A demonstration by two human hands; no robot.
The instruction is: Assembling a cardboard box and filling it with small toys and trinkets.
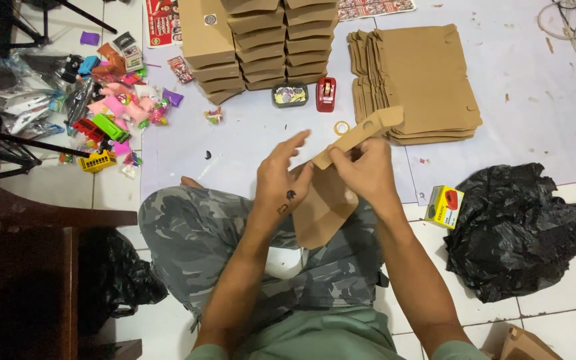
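White tiled floor [555, 320], grey joints; pale sheet [501, 73] spread over its far part. Dark wooden chair [28, 267] at the left edge. Even, soft light.

White tiled floor [555, 320]: pale sheet [248, 133] (flat box blanks [428, 80], tape dispenser [326, 94]), black bag [515, 227].

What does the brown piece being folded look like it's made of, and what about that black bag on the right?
The brown box blank, held by the left hand and right hand, looks like thin kraft cardboard: matte, uniform tan, with crisp folds and die-cut holes. The black bag looks like thin plastic film: glossy highlights across soft, crumpled wrinkles.
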